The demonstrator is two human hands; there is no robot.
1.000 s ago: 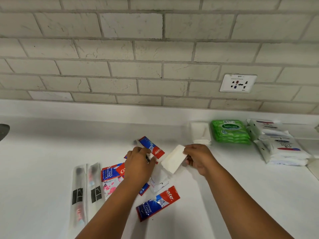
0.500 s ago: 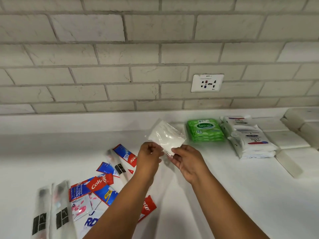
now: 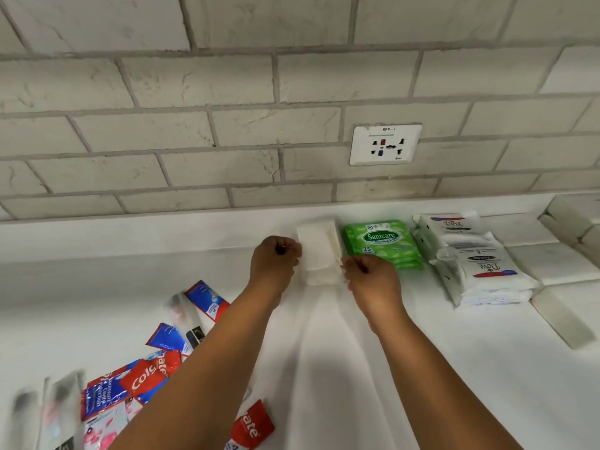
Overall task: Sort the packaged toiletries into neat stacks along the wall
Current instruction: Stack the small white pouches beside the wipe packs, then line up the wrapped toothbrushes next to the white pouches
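Frosted, translucent plastic sleeves (image 3: 45,414), two of them and motion-blurred, lie at the far left of the smooth white counter (image 3: 454,368), each holding something long and dark-tipped. Just right of them sprawls a loose heap of glossy red-and-blue toothpaste sachets (image 3: 146,375), flat and crinkled, overlapping one another; their exact number cannot be told, and one more red sachet (image 3: 251,423) lies apart near the bottom edge beside the left forearm. Further right, the left hand (image 3: 276,264) has its fingers curled, pinching the left edge of a thin white packet in clear wrap (image 3: 316,248), which lies on top of a low stack of matching flat white packets against the backsplash. The right hand (image 3: 370,276) pinches the packet's near right corner with curled fingertips. Touching this stack on its right stands a stack of soft green wet-wipe packs (image 3: 381,243), about four high, labelled Sanicare. Next to it leans a slumping stack of puffy white Dove-labelled packs (image 3: 477,258). A pale rectangular bar (image 3: 561,323) lies flat at the far right. Above, a white wall socket (image 3: 385,144) sits in the grey marbled brick tiles (image 3: 194,79).
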